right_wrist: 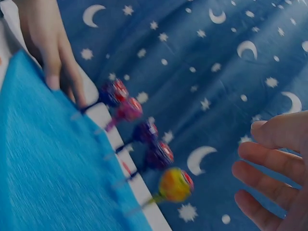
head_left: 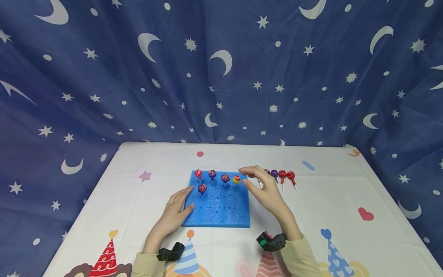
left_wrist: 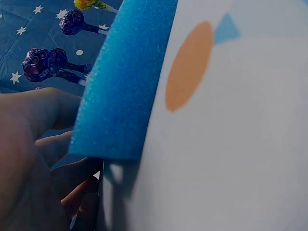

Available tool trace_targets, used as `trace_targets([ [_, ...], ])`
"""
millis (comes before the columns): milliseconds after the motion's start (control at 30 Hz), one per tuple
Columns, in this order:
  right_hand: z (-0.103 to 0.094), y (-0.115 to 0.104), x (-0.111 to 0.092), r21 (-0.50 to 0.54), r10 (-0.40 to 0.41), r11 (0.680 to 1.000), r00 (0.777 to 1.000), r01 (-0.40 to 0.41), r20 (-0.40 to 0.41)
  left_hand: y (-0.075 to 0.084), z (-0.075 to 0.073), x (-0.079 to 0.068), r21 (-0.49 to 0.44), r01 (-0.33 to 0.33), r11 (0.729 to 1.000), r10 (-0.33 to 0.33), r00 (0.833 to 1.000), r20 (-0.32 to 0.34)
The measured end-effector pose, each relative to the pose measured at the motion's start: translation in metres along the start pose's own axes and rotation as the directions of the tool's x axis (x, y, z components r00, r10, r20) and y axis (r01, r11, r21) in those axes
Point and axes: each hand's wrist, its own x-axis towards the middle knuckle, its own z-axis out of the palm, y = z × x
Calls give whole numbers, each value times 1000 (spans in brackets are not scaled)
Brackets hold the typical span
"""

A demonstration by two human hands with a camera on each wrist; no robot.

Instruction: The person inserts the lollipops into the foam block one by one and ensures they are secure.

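My left hand (head_left: 175,211) lies spread at the left edge of the blue foam (head_left: 214,219), fingertips and thumb touching it. My right hand (head_left: 268,192) is by the far right corner, thumb and fingers parted, just beside the yellow lollipop (head_left: 236,179). It ends the foam's far row, after a pink lollipop (head_left: 198,174) and two dark lollipops (head_left: 212,174). A fifth lollipop (head_left: 202,188), also dark, stands nearer me. Red and purple lollipops (head_left: 282,175) lie on the white table (head_left: 328,200) to the right, partly behind my hand, so I can't be sure how many.
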Motion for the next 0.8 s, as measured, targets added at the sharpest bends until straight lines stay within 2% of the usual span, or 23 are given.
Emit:
trace_targets([
  [233,-24,-22,-1,-25,69,997,996,-70,-55,1,0,0,5,2,1000,-2,1000,3],
  [500,-46,-4,-5,-5,105,994,986,-106,-133,0,0,0,4,5,1000,-5,1000,4],
  [800,-67,20,-11,59,173,985,959,-164,-223,0,1,0,7,2,1000,-2,1000,0],
])
